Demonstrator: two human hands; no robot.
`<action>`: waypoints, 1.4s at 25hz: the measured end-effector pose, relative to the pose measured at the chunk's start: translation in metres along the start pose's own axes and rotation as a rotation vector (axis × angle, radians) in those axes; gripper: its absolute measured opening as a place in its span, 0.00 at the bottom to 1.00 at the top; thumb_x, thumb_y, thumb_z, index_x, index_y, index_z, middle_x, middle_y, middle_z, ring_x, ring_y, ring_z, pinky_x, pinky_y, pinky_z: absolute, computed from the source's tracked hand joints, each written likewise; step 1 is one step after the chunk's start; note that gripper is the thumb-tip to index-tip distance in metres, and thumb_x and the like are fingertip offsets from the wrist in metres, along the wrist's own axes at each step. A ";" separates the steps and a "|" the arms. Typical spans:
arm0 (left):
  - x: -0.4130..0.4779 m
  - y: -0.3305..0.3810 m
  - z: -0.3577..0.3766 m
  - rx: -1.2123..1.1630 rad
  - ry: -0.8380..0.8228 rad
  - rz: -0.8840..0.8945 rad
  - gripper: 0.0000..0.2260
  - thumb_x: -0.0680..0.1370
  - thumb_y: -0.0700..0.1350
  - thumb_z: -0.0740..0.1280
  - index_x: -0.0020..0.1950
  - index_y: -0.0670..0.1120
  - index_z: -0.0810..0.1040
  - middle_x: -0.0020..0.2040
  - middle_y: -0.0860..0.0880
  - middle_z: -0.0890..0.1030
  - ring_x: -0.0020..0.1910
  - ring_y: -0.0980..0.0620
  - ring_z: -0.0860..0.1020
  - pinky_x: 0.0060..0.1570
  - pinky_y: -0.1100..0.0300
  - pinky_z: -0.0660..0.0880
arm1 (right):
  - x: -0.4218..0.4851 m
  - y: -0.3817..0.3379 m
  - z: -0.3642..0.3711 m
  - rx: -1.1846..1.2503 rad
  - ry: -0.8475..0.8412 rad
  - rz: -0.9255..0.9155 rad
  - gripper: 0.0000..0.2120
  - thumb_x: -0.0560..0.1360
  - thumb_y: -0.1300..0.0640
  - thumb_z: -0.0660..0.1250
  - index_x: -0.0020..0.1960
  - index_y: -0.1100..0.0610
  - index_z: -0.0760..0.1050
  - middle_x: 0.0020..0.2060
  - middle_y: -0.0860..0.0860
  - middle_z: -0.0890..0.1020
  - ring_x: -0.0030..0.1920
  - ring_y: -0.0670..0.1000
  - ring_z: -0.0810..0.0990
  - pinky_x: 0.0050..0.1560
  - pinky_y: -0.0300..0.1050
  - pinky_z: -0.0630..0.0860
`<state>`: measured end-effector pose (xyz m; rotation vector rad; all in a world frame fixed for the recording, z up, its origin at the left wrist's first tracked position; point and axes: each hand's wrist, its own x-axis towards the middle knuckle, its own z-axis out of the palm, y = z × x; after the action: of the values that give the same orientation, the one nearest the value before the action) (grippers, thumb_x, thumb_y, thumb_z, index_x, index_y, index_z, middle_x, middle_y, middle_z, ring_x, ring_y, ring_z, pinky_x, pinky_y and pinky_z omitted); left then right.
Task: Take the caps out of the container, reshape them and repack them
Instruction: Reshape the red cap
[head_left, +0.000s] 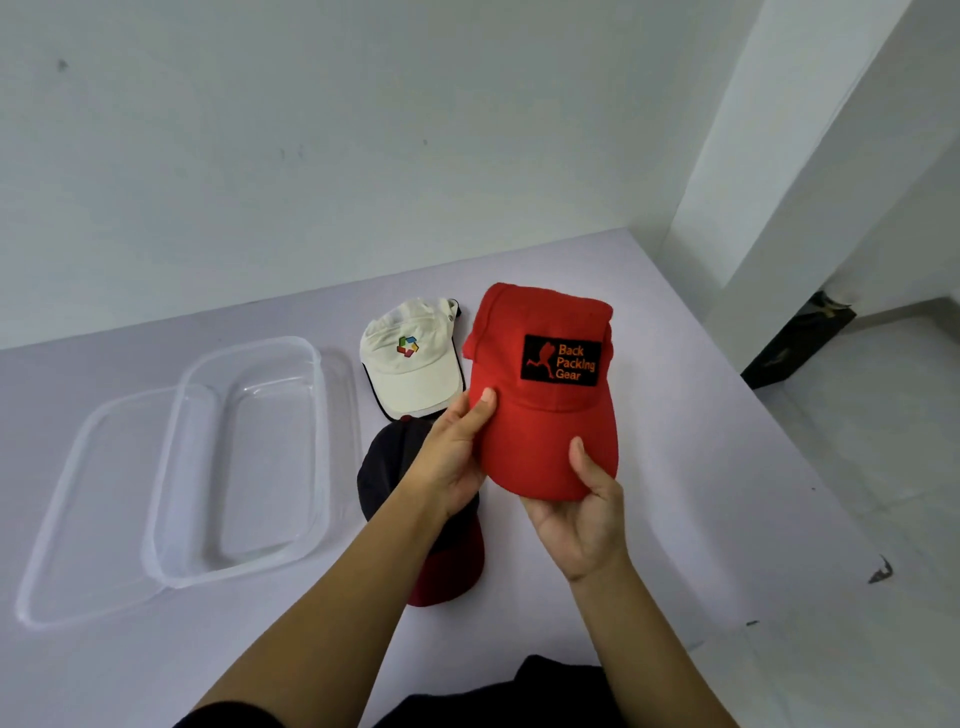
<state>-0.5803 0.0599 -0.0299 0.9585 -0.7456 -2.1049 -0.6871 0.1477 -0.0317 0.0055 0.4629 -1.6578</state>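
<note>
Hiding behind left hand (451, 457): dark cap (387, 467).

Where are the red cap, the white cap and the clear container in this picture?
red cap (550, 415): head view, on the front panel just below the black patch.
white cap (410, 364): head view, on the crown under the coloured logo.
clear container (171, 467): head view, on its left rim.
</note>
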 end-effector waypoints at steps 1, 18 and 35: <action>-0.002 0.003 -0.001 0.080 0.029 0.034 0.19 0.76 0.44 0.65 0.66 0.42 0.72 0.64 0.41 0.77 0.65 0.44 0.74 0.69 0.45 0.67 | -0.001 0.000 0.001 -0.020 0.046 -0.005 0.17 0.72 0.60 0.63 0.60 0.57 0.78 0.62 0.59 0.78 0.62 0.59 0.77 0.60 0.61 0.74; 0.002 0.074 -0.013 0.741 0.141 0.433 0.23 0.77 0.56 0.64 0.51 0.34 0.78 0.44 0.44 0.80 0.43 0.54 0.77 0.49 0.59 0.74 | -0.004 0.007 0.003 -0.365 0.139 -0.061 0.25 0.70 0.61 0.65 0.67 0.53 0.70 0.60 0.52 0.81 0.57 0.51 0.81 0.56 0.48 0.79; -0.010 0.137 0.003 1.114 -0.107 0.125 0.21 0.64 0.65 0.70 0.49 0.53 0.77 0.50 0.50 0.81 0.49 0.54 0.80 0.48 0.59 0.74 | -0.004 -0.008 -0.009 -0.714 0.073 -0.051 0.23 0.65 0.64 0.73 0.57 0.49 0.75 0.48 0.47 0.86 0.50 0.49 0.84 0.47 0.43 0.81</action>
<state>-0.5292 -0.0126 0.0750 1.2717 -2.0641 -1.5458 -0.6966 0.1543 -0.0366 -0.4772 1.0948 -1.4660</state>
